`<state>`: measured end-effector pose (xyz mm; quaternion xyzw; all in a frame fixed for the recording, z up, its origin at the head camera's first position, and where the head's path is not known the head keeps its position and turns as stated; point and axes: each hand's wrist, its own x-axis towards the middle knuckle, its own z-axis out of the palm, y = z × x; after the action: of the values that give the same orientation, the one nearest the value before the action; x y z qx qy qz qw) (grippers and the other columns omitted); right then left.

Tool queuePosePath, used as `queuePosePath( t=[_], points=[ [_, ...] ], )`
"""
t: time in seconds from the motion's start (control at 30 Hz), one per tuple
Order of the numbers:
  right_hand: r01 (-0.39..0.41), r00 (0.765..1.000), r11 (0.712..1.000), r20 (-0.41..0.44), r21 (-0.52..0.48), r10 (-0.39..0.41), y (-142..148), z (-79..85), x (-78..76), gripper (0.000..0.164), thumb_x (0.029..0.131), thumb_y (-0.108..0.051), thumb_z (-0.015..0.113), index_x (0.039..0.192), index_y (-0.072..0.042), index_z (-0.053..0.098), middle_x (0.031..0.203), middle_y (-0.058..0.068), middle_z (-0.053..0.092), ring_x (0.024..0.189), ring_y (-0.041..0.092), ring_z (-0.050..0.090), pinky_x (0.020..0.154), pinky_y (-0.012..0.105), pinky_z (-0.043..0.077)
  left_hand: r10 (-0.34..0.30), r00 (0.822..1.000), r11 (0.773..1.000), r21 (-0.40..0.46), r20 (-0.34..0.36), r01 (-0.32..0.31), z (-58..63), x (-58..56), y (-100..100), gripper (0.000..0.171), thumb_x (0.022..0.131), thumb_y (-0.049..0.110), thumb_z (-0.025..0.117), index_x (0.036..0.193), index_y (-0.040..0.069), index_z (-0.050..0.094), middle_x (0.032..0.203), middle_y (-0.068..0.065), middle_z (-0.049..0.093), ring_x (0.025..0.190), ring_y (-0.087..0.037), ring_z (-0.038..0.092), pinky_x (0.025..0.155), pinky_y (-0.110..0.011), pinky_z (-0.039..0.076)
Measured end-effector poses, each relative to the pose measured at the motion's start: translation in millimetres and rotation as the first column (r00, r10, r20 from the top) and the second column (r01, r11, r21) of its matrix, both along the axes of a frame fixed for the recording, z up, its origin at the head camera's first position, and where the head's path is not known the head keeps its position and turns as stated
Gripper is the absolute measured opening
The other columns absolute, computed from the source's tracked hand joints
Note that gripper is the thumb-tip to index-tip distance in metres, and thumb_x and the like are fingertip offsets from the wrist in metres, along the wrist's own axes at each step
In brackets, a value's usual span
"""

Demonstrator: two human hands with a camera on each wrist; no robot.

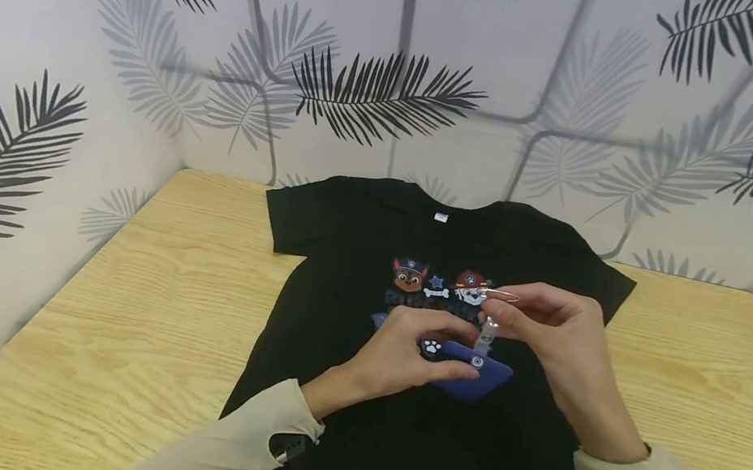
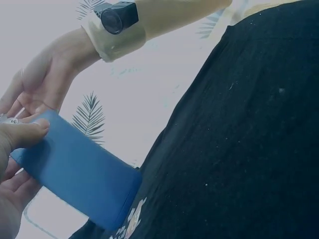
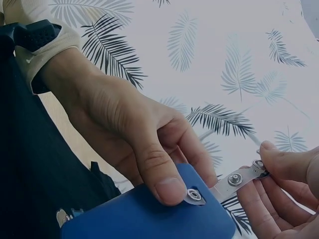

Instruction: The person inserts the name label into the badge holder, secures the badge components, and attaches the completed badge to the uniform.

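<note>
A blue card holder [image 1: 472,378] is pinched at its upper edge between the thumb and fingers of my left hand [image 1: 406,347]. From that edge rises a short clear strap [image 3: 229,185] with metal snap buttons. My right hand [image 1: 557,329] pinches the strap's upper end, where a thin metal pin [image 1: 501,296] sticks out above the fingertips. In the left wrist view the broad face of the holder [image 2: 82,172] shows, hanging tilted. Both hands are above a black T-shirt [image 1: 325,325], and the holder overlaps its cartoon print [image 1: 409,275] in the head view.
The T-shirt lies spread face up on a light wooden table [image 1: 138,296], its collar toward the far edge. Behind the table hangs a pale cloth [image 1: 352,17] patterned with black and grey leaves. Small dark cameras [image 2: 118,17] are worn on the wrists.
</note>
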<state>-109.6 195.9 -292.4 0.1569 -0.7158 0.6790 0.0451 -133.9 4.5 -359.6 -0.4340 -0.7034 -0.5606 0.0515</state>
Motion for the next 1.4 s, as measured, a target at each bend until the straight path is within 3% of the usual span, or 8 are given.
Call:
queuePosePath(
  t=[0.17, 0.37, 0.57, 0.7, 0.93, 1.03, 1.17, 1.4],
  points=[
    [0.001, 1.0, 1.0, 0.006, 0.001, -0.001, -2.6, -1.1, -1.0, 0.009, 0.088, 0.001, 0.068, 0.093, -0.003, 0.074, 0.09, 0.0, 0.072, 0.082, 0.013, 0.069, 0.072, 0.029, 0.057, -0.014, 1.0, 1.0, -0.016, -0.021, 0.013, 1.4, 1.5, -0.5, 0.031, 0.076, -0.001, 0.079, 0.104, -0.003, 0.068, 0.101, -0.014, 0.071, 0.094, -0.01, 0.067, 0.083, -0.024, 0.054],
    [0.023, 0.999, 1.0, 0.034, 0.02, -0.023, -4.8, -1.5, -2.2, 0.007, 0.088, -0.002, 0.069, 0.093, -0.003, 0.074, 0.089, -0.001, 0.072, 0.081, 0.013, 0.069, 0.071, 0.029, 0.058, 0.04, 0.998, 0.998, -0.042, -0.044, -0.041, 0.7, 2.4, -0.1, 0.02, 0.081, -0.001, 0.075, 0.1, -0.002, 0.069, 0.098, -0.012, 0.072, 0.094, -0.011, 0.066, 0.083, -0.018, 0.052],
    [0.032, 0.998, 0.999, 0.052, 0.035, -0.034, -5.3, -4.0, -3.1, 0.007, 0.088, -0.004, 0.069, 0.093, -0.005, 0.074, 0.088, -0.002, 0.071, 0.078, 0.011, 0.069, 0.07, 0.03, 0.058, 0.07, 0.996, 0.997, -0.025, -0.056, -0.071, 1.0, 3.0, -0.1, 0.017, 0.082, 0.0, 0.074, 0.098, -0.002, 0.071, 0.095, -0.011, 0.072, 0.088, -0.006, 0.065, 0.076, -0.017, 0.053],
    [0.035, 0.998, 0.999, 0.049, 0.032, -0.036, -5.9, -5.2, -3.9, 0.007, 0.088, -0.004, 0.07, 0.093, -0.004, 0.073, 0.088, -0.001, 0.072, 0.077, 0.012, 0.069, 0.07, 0.03, 0.058, 0.055, 0.998, 0.998, 0.01, -0.03, -0.055, 1.9, 3.6, 0.2, 0.02, 0.08, 0.002, 0.077, 0.099, -0.002, 0.071, 0.096, -0.012, 0.072, 0.092, -0.006, 0.066, 0.079, -0.02, 0.054],
    [0.032, 0.999, 0.999, 0.036, -0.019, -0.032, -10.1, -7.2, -4.2, 0.006, 0.087, -0.001, 0.069, 0.091, -0.003, 0.073, 0.086, 0.0, 0.072, 0.075, 0.012, 0.07, 0.07, 0.029, 0.058, 0.042, 0.994, 0.994, 0.101, 0.103, -0.052, 1.6, 4.5, 0.7, 0.022, 0.079, 0.002, 0.077, 0.099, -0.003, 0.07, 0.097, -0.013, 0.072, 0.094, -0.007, 0.067, 0.083, -0.028, 0.055],
    [0.028, 1.0, 0.999, 0.01, -0.024, -0.028, -12.4, -7.8, -3.5, 0.006, 0.086, 0.001, 0.07, 0.09, -0.002, 0.073, 0.086, 0.0, 0.073, 0.075, 0.013, 0.07, 0.071, 0.028, 0.058, 0.038, 0.981, 0.99, 0.129, 0.19, -0.064, 1.9, 5.4, 0.0, 0.019, 0.081, 0.0, 0.075, 0.099, -0.003, 0.07, 0.098, -0.014, 0.072, 0.094, -0.007, 0.066, 0.085, -0.03, 0.055],
    [0.025, 0.999, 1.0, -0.027, -0.016, -0.025, -14.6, -6.6, -1.4, 0.008, 0.084, 0.003, 0.071, 0.091, 0.0, 0.073, 0.086, 0.001, 0.073, 0.077, 0.013, 0.069, 0.071, 0.026, 0.057, 0.039, 0.961, 0.986, 0.148, 0.272, -0.082, 2.4, 5.4, -0.5, 0.016, 0.083, 0.0, 0.073, 0.099, -0.003, 0.071, 0.098, -0.015, 0.071, 0.088, -0.006, 0.066, 0.077, -0.027, 0.056],
    [0.057, 0.994, 0.998, -0.093, 0.01, -0.056, -17.8, -3.8, 1.7, 0.012, 0.082, 0.004, 0.073, 0.093, 0.005, 0.072, 0.086, 0.0, 0.073, 0.081, 0.013, 0.069, 0.071, 0.025, 0.056, 0.06, 0.936, 0.98, 0.158, 0.346, -0.121, 3.2, 5.8, 0.0, 0.015, 0.085, 0.003, 0.072, 0.099, -0.003, 0.072, 0.097, -0.014, 0.072, 0.082, -0.005, 0.064, 0.072, -0.024, 0.054]
  ],
)
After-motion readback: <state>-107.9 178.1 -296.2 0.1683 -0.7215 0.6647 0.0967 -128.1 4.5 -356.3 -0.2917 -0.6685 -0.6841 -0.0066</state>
